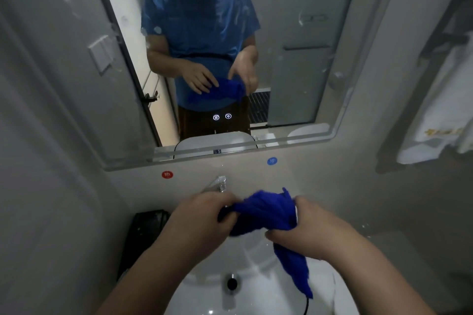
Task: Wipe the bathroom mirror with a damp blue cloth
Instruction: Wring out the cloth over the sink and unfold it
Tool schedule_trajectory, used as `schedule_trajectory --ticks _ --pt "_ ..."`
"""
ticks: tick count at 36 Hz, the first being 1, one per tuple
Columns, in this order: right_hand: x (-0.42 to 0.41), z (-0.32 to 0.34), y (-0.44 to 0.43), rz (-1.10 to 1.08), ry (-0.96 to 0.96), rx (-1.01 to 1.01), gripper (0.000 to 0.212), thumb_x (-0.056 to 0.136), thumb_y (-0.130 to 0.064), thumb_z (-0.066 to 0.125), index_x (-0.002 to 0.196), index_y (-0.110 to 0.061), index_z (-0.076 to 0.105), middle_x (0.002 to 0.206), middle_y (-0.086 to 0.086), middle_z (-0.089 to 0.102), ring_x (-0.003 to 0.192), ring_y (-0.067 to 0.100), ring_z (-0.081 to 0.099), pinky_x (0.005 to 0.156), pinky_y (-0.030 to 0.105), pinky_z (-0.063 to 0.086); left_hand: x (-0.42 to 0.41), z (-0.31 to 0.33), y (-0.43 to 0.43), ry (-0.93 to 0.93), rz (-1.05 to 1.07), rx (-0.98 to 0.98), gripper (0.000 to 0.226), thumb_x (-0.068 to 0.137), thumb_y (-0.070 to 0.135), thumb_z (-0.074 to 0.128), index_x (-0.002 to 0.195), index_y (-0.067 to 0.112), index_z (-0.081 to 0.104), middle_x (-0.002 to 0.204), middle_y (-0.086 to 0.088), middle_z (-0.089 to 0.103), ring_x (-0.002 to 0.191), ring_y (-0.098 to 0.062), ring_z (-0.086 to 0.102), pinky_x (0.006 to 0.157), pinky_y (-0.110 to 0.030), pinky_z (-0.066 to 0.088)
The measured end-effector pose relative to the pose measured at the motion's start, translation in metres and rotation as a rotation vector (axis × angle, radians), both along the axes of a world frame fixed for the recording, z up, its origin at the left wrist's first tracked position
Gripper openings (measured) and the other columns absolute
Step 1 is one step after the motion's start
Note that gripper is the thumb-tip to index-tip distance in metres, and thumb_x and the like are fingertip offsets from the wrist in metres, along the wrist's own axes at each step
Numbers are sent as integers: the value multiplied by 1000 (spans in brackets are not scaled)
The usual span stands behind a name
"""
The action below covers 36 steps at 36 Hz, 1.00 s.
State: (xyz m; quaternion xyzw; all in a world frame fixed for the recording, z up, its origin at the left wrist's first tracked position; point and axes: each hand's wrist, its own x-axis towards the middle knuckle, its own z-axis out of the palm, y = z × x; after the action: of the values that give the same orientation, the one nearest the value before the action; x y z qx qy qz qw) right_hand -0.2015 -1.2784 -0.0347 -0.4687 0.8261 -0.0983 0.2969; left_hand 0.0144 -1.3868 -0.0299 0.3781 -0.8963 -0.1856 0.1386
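The blue cloth (266, 210) is bunched between both hands above the white sink (199, 291). My left hand (202, 215) grips its left end with curled fingers. My right hand (304, 227) grips the right part, and a twisted tail of cloth hangs down from it over the basin. The bathroom mirror (294, 59) fills the wall ahead, spotted with white smears and droplets, and reflects a person in a blue shirt holding the cloth. Two lit touch icons glow near the mirror's lower middle.
A chrome tap (220, 183) sticks out of the wall below the mirror, between a red sticker (167, 174) and a blue sticker (272, 161). A black holder (146, 233) sits left of the sink. White towels (440, 115) hang on a rack at right.
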Motion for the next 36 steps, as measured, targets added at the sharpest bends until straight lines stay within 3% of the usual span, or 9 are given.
schedule_trajectory --ticks 4,7,10,13,16,20,25,31,36 --pt "12 -14 -1 72 134 -137 69 82 -60 62 145 -38 44 141 -5 56 133 20 55 107 37 49 -16 2 7 -71 -32 -33 34 101 45 48 129 46 66 112 19 70 103 -3 63 92 -32 54" --pt "26 -28 -2 143 -100 -376 49 86 -47 63 133 -55 51 123 -24 63 116 -3 60 100 30 54 -23 -1 18 79 16 66 32 92 48 50 118 44 68 101 21 70 91 0 65 83 -25 57" --pt "30 -46 -3 6 -200 -605 33 100 -22 58 119 -47 68 103 -21 72 102 1 68 93 34 58 -23 3 20 264 93 301 14 101 30 63 107 41 69 91 12 73 82 1 70 65 -15 57" --pt "32 -43 3 68 -329 -694 42 102 -21 62 128 -54 61 116 -23 67 115 5 65 102 28 54 -18 12 16 402 182 474 14 103 26 66 106 38 70 93 13 75 82 -2 72 72 -24 60" --pt "33 -35 5 152 -349 -687 47 100 -29 66 138 -53 53 118 -21 65 118 6 62 101 18 51 -13 22 13 465 210 663 12 102 26 67 108 36 71 95 14 77 83 -12 75 74 -33 61" --pt "36 -29 -3 110 -352 -654 33 108 -21 52 127 -45 64 97 -21 73 95 6 70 81 25 58 -11 32 13 491 197 746 21 100 20 67 111 37 70 106 2 78 91 -22 76 73 -32 58" --pt "16 -23 -2 154 -171 -604 32 110 -25 50 123 -43 73 107 -22 75 104 -1 65 93 26 53 4 33 -4 489 261 709 29 102 9 64 118 34 64 85 -7 78 67 -22 72 62 -33 56" --pt "-6 -1 -1 66 -29 -596 26 108 -28 55 116 -36 79 112 -22 76 107 -5 63 86 -2 40 13 33 -17 -100 82 429 13 109 39 55 108 48 64 102 11 71 88 -6 71 69 -17 56" --pt "-10 8 4 116 -243 -119 31 90 -64 71 116 -48 70 78 -11 75 67 5 71 64 28 60 8 34 -10 158 23 225 18 108 34 56 113 45 70 103 26 69 102 8 61 81 -14 50"
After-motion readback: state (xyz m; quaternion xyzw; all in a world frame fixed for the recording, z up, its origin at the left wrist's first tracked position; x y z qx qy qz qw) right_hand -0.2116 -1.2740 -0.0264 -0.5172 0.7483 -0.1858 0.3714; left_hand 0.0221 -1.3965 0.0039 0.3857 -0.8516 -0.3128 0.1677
